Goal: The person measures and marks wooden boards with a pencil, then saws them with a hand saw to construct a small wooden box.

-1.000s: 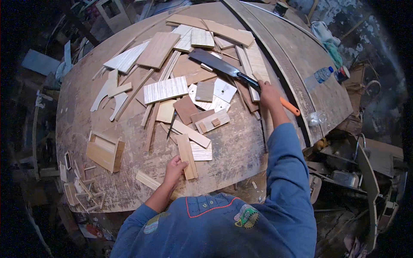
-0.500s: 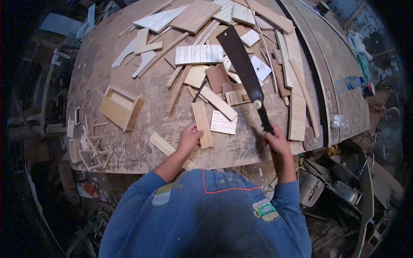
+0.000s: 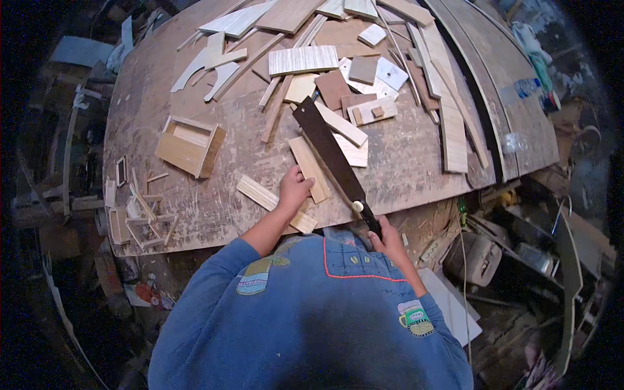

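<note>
My right hand (image 3: 389,242) is closed on the dark handle of a handsaw (image 3: 328,151) at the table's near edge. Its wide black blade slants up to the left, along the right side of a short pale wooden block (image 3: 303,161). Whether the blade touches that block I cannot tell. The lower end of the block is in the grip of my left hand (image 3: 296,189), fingers and thumb on its sides. Under my left wrist lies a longer pale wood strip (image 3: 263,195), reaching toward the table's edge.
Many wood offcuts, such as a white-striped board (image 3: 303,60), cover the far half of the worn table (image 3: 227,140). At left are an open wooden box (image 3: 188,147) and a small stick frame (image 3: 148,221). Long planks (image 3: 453,140) and a plastic bottle (image 3: 526,88) lie to the right.
The saw has come left and nearer to my body, its blade now beside the short block. My left hand still grips the block, which has tilted slightly.
</note>
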`<state>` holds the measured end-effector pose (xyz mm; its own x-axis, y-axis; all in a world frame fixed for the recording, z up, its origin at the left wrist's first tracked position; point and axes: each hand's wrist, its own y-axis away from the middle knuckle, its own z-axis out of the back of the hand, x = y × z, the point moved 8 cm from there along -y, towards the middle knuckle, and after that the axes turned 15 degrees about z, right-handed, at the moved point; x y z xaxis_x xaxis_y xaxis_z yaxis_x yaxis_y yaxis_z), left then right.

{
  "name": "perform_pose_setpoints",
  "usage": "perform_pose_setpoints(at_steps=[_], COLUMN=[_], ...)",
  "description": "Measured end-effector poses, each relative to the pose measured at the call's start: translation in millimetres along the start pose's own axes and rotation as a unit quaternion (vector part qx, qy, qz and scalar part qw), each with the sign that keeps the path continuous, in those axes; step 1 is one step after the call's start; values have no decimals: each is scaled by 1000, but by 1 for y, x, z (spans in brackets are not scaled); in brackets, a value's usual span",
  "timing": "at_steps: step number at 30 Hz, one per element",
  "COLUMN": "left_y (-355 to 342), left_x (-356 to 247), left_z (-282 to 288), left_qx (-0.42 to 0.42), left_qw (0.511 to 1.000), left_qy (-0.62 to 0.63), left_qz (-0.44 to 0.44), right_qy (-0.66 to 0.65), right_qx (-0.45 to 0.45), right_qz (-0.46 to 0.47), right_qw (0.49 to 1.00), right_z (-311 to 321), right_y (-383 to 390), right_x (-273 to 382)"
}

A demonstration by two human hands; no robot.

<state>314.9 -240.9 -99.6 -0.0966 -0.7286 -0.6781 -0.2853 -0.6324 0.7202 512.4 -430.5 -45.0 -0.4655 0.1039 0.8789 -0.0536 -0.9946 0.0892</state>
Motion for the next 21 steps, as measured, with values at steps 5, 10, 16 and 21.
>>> perform_pose_setpoints(at_steps=[5,10,16,21], left_y=[7,57,59,41], left_x=[-4,-39,-50,-34], left_z=[-1,-7,-27,-27], left_qx=[16,-93,-158,-130], left_qw=[983,839,653,629], left_qy=[-176,-488,-639,-711], left_qz=[-52,-223,-375,-286], right_qy=[2,-12,67,0], right_qx=[-72,-146,-203,-213], right_qz=[-34,-67,-17,-81], right_qw=[997,987,977,974], right_z=[-35,-76,-106,-110], right_y=[43,78,90,77], right_x=[1,-6,-11,-9])
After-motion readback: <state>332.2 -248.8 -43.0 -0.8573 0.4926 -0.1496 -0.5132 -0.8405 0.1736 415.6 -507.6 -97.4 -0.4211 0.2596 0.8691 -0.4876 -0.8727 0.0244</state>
